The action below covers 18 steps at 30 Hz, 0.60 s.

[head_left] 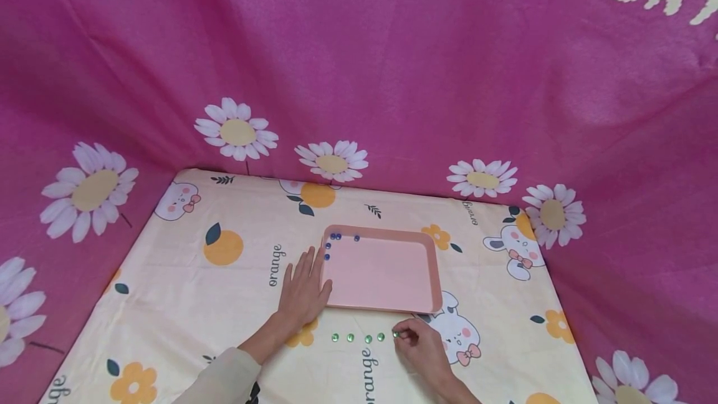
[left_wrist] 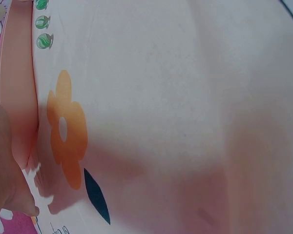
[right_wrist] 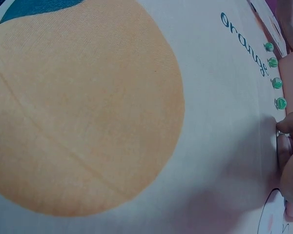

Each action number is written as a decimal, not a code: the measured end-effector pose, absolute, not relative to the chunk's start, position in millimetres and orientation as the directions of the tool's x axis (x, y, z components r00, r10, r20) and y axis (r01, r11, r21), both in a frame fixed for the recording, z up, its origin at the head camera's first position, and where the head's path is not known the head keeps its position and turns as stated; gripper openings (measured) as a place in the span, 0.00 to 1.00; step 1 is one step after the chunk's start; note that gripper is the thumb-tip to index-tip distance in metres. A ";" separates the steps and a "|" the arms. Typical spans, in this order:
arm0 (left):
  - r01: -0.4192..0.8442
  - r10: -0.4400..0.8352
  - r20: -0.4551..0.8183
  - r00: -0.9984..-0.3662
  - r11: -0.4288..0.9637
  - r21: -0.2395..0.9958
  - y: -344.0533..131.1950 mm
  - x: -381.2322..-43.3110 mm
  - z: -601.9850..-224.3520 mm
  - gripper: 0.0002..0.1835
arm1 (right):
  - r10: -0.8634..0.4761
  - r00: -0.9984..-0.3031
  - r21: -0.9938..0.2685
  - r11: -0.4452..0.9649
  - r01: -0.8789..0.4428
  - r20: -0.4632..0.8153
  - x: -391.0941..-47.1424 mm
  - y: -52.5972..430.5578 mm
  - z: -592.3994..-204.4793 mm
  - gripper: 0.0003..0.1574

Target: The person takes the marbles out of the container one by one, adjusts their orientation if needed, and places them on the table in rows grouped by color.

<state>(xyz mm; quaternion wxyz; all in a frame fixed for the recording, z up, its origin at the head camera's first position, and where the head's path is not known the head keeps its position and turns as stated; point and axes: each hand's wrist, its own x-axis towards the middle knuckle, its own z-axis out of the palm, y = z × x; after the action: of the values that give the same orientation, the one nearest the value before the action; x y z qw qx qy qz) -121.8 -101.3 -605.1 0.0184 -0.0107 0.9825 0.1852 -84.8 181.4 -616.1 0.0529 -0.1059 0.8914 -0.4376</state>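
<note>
Against the left side of a shallow pink tray (head_left: 381, 273) lies my left hand (head_left: 303, 288), its fingers straight along the rim. Several dark blue marbles (head_left: 356, 238) sit in the tray's far left part. On the cloth in front of the tray, several green swirled marbles (head_left: 350, 337) form a row. At that row's right end my right hand (head_left: 421, 345) pinches another green marble (head_left: 396, 334) between thumb and fingertips. In the right wrist view the right hand (right_wrist: 290, 146) hides this marble, while the others in the row (right_wrist: 277, 83) show beside it.
A cream cloth (head_left: 224, 304) printed with oranges, flowers and rabbits covers the table. Magenta curtains (head_left: 359, 67) with daisies stand behind it and along both sides. The tray's raised walls (head_left: 434, 273) surround its flat floor.
</note>
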 end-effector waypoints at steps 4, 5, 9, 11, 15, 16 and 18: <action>-0.026 -0.013 -0.039 -0.999 0.929 0.369 -101.4 -121.7 -604.6 0.42 | -0.244 -0.970 -0.785 0.601 -0.150 -0.002 -84.4 181.8 -615.3 0.18; -0.027 -0.013 -0.039 -0.999 0.929 0.369 -101.4 -121.7 -604.6 0.42 | -0.245 -0.969 -0.784 0.602 -0.149 -0.004 -84.3 181.9 -615.1 0.17; -0.026 -0.014 -0.033 -0.999 0.926 0.376 -101.7 -121.8 -604.8 0.42 | -0.231 -0.973 -0.797 0.592 -0.114 -0.032 -83.6 181.7 -613.4 0.17; -0.024 -0.014 -0.029 -0.999 0.926 0.377 -101.7 -121.7 -605.1 0.42 | -0.206 -0.978 -0.812 0.578 -0.086 -0.043 -83.4 181.1 -612.3 0.17; -0.019 -0.012 -0.021 -1.000 0.925 0.380 -101.6 -121.3 -605.4 0.42 | -0.163 -0.986 -0.843 0.536 -0.052 -0.042 -84.2 178.1 -607.4 0.15; -0.018 -0.012 -0.020 -1.000 0.925 0.380 -101.6 -121.2 -605.5 0.42 | -0.160 -0.986 -0.850 0.525 -0.051 -0.039 -85.1 176.2 -604.7 0.14; -0.017 -0.012 -0.017 -1.000 0.924 0.382 -101.6 -121.2 -605.5 0.42 | -0.166 -0.986 -0.865 0.499 -0.054 -0.034 -87.6 171.0 -596.6 0.11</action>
<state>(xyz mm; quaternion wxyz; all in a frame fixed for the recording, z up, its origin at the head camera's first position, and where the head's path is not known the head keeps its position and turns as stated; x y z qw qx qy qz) -121.2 -101.6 -605.5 0.0072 -0.0074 0.9808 0.1950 -87.6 171.0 -596.6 0.0561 -0.0637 0.8640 -0.4963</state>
